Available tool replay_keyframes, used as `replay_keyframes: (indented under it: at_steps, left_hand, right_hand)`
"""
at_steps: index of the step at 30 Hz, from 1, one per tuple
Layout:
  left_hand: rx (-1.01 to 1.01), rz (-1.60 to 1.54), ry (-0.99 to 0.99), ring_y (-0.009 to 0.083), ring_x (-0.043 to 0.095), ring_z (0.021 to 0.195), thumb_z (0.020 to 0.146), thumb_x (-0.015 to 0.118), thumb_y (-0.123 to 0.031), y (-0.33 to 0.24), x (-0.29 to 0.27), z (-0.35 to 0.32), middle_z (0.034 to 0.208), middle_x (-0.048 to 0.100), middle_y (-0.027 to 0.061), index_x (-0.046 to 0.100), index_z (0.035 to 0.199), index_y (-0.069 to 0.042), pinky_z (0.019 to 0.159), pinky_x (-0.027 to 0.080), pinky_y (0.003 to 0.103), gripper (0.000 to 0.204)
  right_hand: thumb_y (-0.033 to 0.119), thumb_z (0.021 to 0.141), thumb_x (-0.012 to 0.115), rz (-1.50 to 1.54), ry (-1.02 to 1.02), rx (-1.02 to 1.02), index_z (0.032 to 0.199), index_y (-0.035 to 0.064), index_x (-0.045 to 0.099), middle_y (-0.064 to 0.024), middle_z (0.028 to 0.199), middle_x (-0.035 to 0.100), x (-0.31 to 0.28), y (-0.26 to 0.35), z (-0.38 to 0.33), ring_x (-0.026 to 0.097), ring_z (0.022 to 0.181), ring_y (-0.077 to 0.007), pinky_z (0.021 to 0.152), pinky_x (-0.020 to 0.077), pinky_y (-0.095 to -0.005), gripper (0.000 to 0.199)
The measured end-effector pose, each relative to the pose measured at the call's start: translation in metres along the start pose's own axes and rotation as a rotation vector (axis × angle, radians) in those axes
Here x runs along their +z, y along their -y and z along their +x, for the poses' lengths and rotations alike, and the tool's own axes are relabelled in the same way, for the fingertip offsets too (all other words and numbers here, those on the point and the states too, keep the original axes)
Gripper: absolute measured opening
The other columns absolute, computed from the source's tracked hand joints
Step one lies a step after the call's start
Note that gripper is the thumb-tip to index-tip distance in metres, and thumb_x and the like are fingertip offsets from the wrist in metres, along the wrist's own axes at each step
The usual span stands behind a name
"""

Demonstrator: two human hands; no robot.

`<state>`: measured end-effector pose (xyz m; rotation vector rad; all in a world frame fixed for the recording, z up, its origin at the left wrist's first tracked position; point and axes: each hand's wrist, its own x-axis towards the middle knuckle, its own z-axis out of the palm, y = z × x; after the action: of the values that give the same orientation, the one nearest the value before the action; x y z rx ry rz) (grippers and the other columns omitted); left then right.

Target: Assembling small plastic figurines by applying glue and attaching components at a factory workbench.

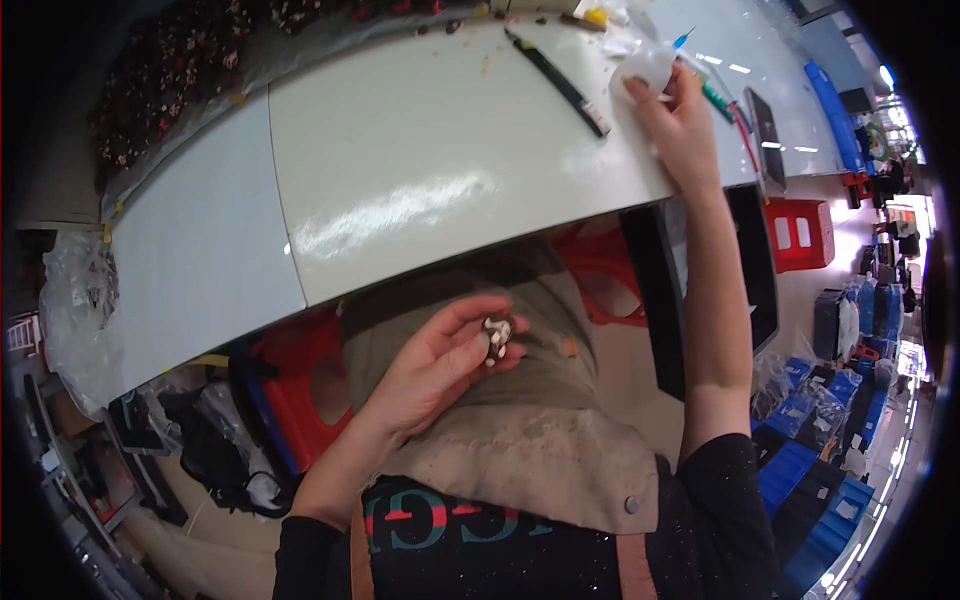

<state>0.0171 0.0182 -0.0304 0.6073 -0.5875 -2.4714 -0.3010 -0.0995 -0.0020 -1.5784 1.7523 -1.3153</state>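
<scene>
My left hand (440,365) is in front of my apron, above my lap. Its thumb and fingers close around a small brown-and-white figurine-like piece (496,340); its exact kind is hard to make out. Out at the far right of the table, my right hand (685,125) grips a whitish, translucent rounded bottle (648,70). A thin blue tip (684,38) shows just beyond it; whether the tip belongs to the bottle I cannot tell.
A black marker (558,83) lies on the white table (400,130). A green-handled tool (717,100) and a dark phone (765,138) are right of my right hand. Many small brown-and-white pieces (170,85) are heaped at the far left. Red stools (605,275) stand below the table.
</scene>
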Motion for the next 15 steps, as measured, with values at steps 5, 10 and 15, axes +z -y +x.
replay_keyframes:
  at_steps: [5,10,15]
  left_hand:
    - [0.017,0.040,-0.021,0.0230,0.054,0.112,0.093,0.052,-0.031,-0.002,0.000,0.003,0.127,0.050,0.0159,0.036,0.135,-0.004,0.096,0.043,0.035,0.053]
    - [-0.011,0.057,0.017,0.0251,0.052,0.115,0.092,0.053,-0.036,-0.004,-0.002,0.009,0.127,0.049,0.0165,0.031,0.138,-0.005,0.097,0.042,0.038,0.060]
    - [-0.007,0.022,-0.025,0.0251,0.051,0.116,0.089,0.057,-0.039,0.002,0.004,0.012,0.125,0.049,0.0158,0.023,0.142,-0.006,0.097,0.042,0.039,0.071]
  right_hand:
    - [0.027,0.085,0.067,-0.405,-0.276,-0.369,0.121,0.0004,0.049,-0.0144,0.114,0.057,-0.010,0.003,-0.015,0.056,0.105,-0.0225,0.092,0.0423,-0.0340,0.048]
    - [0.006,0.077,0.070,0.118,0.063,-0.207,0.117,0.0018,0.051,-0.0068,0.107,0.056,0.017,0.045,-0.116,0.054,0.091,-0.0108,0.079,0.0445,-0.0230,0.044]
    - [0.028,0.065,0.078,-0.038,0.525,-0.338,0.115,0.0040,0.055,-0.0105,0.113,0.055,0.050,0.053,-0.149,0.054,0.102,-0.0278,0.087,0.0435,-0.0362,0.060]
